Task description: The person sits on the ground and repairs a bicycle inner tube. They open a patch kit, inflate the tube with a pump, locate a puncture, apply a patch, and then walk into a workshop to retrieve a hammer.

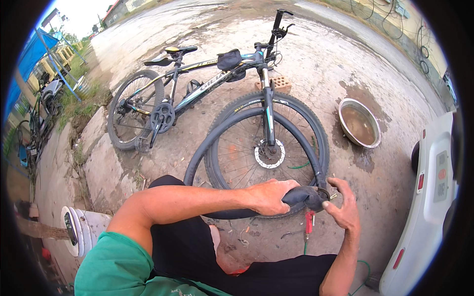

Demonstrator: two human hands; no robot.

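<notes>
A black inner tube [197, 153] loops in front of the bicycle's front wheel [323, 133]. My left hand [271, 197] is wrapped round a bunched, fatter section of it, low in front of the wheel. At the right end of that section, my right hand [344, 206] has its fingers curved and apart, the thumb tip against the rubber. Just below hangs or lies a red air nozzle [309, 222] on a thin green hose; whether it touches the tube is unclear. The bicycle [192, 98] stands on the concrete with its front wheel on.
A metal basin [345, 129] of brownish water sits at the right, with wet ground round it. A perforated brick [281, 84] lies behind the front wheel. A white vehicle [419, 217] borders the right side; a white bucket [94, 224] is at the lower left.
</notes>
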